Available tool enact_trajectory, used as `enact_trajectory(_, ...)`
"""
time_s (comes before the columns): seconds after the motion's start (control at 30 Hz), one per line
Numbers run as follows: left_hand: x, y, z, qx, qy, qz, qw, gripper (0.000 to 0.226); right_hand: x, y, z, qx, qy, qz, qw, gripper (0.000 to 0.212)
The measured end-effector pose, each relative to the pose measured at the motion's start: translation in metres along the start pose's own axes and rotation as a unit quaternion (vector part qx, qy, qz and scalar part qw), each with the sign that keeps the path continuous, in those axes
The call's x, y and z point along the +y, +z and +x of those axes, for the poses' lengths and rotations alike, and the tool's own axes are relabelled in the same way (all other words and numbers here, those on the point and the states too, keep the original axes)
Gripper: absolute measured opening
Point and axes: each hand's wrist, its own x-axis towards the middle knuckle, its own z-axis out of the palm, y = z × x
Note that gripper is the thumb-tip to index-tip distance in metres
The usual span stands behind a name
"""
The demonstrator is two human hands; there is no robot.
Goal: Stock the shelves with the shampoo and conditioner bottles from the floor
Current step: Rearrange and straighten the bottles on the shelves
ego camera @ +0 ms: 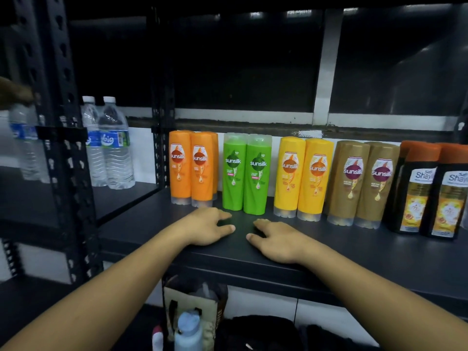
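On the shelf (354,252), back row: orange bottles (179,168), green bottles (234,173), yellow bottles (288,176), brown bottles (350,181) and dark bottles (417,193), all standing, paired by colour. Left hand (210,226) and right hand (276,239) rest palm-down just before the green pair, fingers loose, gripping nothing. Water bottles (111,145) stand well to the left.
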Motion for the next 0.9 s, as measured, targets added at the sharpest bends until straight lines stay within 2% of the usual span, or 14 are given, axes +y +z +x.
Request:
enact_trajectory(0.17, -0.003, 0.006, 0.0, -0.003, 0.015, 0.018, 1.0, 0.057, 0.001, 0.003, 0.002, -0.007, -0.008, -0.011, 1.0, 0.06)
enact_trajectory(0.27, -0.007, 0.005, 0.006, 0.004, 0.011, -0.001, 1.0, 0.06, 0.006, 0.003, 0.006, 0.013, -0.002, 0.029, 0.999, 0.061)
enact_trajectory(0.4, -0.01, -0.002, 0.02, 0.091, -0.013, -0.06, 0.994, 0.057, 0.011, -0.003, 0.021, 0.117, 0.011, 0.09, 0.989, 0.073)
enact_trajectory(0.53, -0.003, -0.011, 0.042, 0.183, -0.014, -0.139, 0.973, 0.047, 0.011, -0.009, 0.041, 0.221, 0.014, 0.16, 0.962, 0.055)
enact_trajectory(0.6, 0.0, -0.013, 0.055, 0.203, -0.013, -0.186, 0.961, 0.054, 0.012, -0.007, 0.053, 0.245, 0.025, 0.184, 0.952, 0.055)
enact_trajectory(0.7, 0.003, -0.012, 0.071, 0.214, -0.011, -0.238, 0.947, 0.074, 0.011, -0.002, 0.07, 0.268, 0.023, 0.202, 0.942, 0.072)
enact_trajectory(0.8, 0.004, -0.008, 0.08, 0.23, -0.009, -0.253, 0.94, 0.082, 0.009, 0.003, 0.081, 0.277, 0.028, 0.209, 0.937, 0.095)
enact_trajectory(0.9, 0.0, 0.003, 0.089, 0.25, -0.005, -0.247, 0.936, 0.088, 0.011, 0.009, 0.089, 0.293, 0.032, 0.202, 0.934, 0.106)
